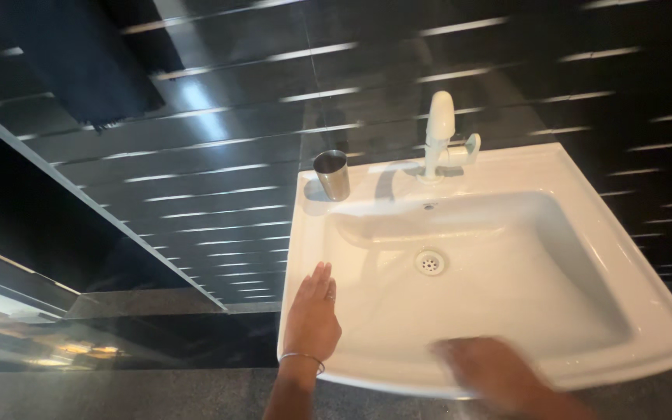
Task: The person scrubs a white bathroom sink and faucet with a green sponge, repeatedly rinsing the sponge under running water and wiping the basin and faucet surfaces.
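My left hand [313, 315] lies flat, palm down, on the left rim of a white wall-mounted sink [554, 194], fingers together and a thin bangle at the wrist; it holds nothing. My right hand [491, 375] is blurred with motion over the sink's front rim, near the basin's lower edge; I cannot tell whether it holds anything. The basin's round drain [429, 262] sits between the two hands and the white tap [439, 132] at the back.
A steel cup [333, 174] stands on the sink's back left corner. Glossy black striped wall tiles [196, 179] surround the sink. A dark cloth [79, 54] hangs at the upper left. Grey stone floor [118, 393] shows below.
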